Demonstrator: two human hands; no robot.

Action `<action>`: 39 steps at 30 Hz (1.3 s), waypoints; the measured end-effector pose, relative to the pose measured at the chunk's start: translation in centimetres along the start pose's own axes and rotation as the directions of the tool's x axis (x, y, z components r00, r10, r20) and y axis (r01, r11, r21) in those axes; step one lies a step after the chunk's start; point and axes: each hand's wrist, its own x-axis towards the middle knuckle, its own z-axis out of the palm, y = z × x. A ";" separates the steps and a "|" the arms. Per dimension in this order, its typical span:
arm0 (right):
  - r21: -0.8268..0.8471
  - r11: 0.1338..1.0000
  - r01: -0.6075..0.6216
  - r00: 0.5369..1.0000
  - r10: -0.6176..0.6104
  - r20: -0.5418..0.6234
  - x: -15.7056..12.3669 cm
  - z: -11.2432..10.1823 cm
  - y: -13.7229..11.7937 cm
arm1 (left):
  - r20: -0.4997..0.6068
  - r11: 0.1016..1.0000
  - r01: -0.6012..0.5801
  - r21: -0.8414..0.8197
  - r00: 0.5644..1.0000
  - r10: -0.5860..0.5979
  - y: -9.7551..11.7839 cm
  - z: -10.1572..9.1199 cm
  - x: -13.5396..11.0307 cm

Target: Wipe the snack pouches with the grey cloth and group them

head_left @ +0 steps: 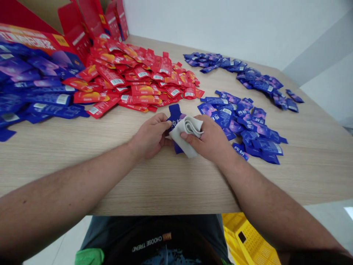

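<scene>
**Work surface.** A wood-grain tabletop [286, 173] occupies most of the view. Clock positions below are read from the hands, with 12 o'clock straight ahead.

**Large items.** A red printed carton [82, 25] stands open at the far edge at 11 o'clock. An orange-red printed box [35, 42] lies at 10 o'clock, resting on a large heap of blue-purple sachets [41, 92] that spreads from 9 to 10 o'clock. A yellow plastic crate [248, 239] sits below the table edge at 5 o'clock, and a green cloth [89, 256] shows below the edge at 7 o'clock.

**Sachet groups.** A dense pile of red sachets [143, 77] covers the table at 11 to 12 o'clock. A loose pile of blue sachets [242, 125] lies at 3 o'clock, just beside the right hand. A further strip of blue sachets [237, 70] runs along the far side at 1 to 2 o'clock.

**Hands.** The hands are together at the table's centre, above the near half. The left hand [150, 136] grips the left edge of a single blue sachet [174, 117]. The right hand [209, 138] clamps a folded pale grey cloth [187, 134] against the sachet's face, covering its middle. Contact between the sachet's lower end and the tabletop cannot be confirmed.
</scene>
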 end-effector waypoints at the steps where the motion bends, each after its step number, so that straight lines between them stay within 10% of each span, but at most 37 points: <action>1: -0.003 1.000 0.014 0.999 -0.014 0.039 0.0 0.0 -0.1 | -0.008 1.000 -0.002 0.004 1.000 0.002 0.0 0.0 0.0; 7: -0.025 1.000 -0.011 1.000 0.010 -0.025 -0.2 0.1 -0.3 | -0.076 0.999 -0.033 0.029 0.996 0.035 0.2 0.2 0.0; 11: -0.007 0.999 0.052 0.990 -0.051 0.129 -0.2 0.3 -0.3 | -0.089 0.999 -0.039 0.011 0.995 0.040 0.2 0.2 0.2; 15: -0.004 1.000 0.000 0.999 0.000 -0.052 -0.1 0.4 -0.1 | -0.115 0.998 -0.063 -0.005 0.991 0.062 0.3 0.1 0.4; 22: 0.042 0.994 0.105 0.975 -0.111 0.192 -0.1 0.0 -0.1 | -0.113 0.999 -0.048 -0.024 0.993 0.045 0.2 0.1 0.3; 28: 0.104 0.993 -0.061 0.991 0.073 -0.110 0.5 -1.1 0.9 | 0.127 0.968 -0.056 0.246 0.992 0.025 -0.3 -0.5 -0.4; 39: 0.199 0.969 -0.147 0.977 0.173 -0.122 0.9 -1.1 1.2 | 0.378 0.787 -0.300 0.539 0.921 0.093 0.4 -1.2 -1.0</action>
